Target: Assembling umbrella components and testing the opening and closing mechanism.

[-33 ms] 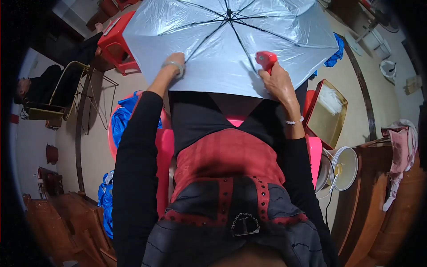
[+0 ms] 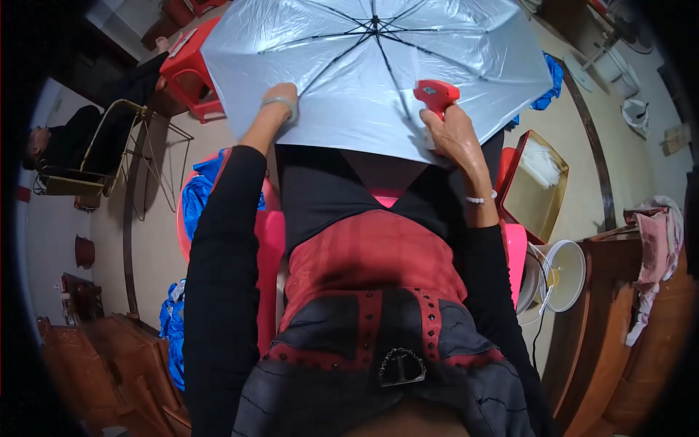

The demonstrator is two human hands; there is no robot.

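Note:
An opened umbrella [image 2: 349,95] with a silver underside and dark ribs spreads over my knees. My left hand [image 2: 281,96] is closed on the silver cloth at its near left part; the fingertips are partly hidden. On the near right part, my right hand [image 2: 453,131] is wrapped round the handle of a red tagging gun [image 2: 437,95]. The gun's head points left, just above the cloth beside a rib. The umbrella's hub [image 2: 375,26] lies at the far middle.
At right stand a gold-coloured tray [image 2: 535,204] holding a white bundle [image 2: 540,164], and a white bucket [image 2: 566,275]. Blue bundles [image 2: 200,204] fill a pink-red container at left. A red stool [image 2: 191,71] is at far left; beyond it a person [image 2: 76,142] sits in a chair.
My left hand has shifted slightly left and up. The gun's head has tilted a little to the left, and the umbrella's near edge has moved slightly.

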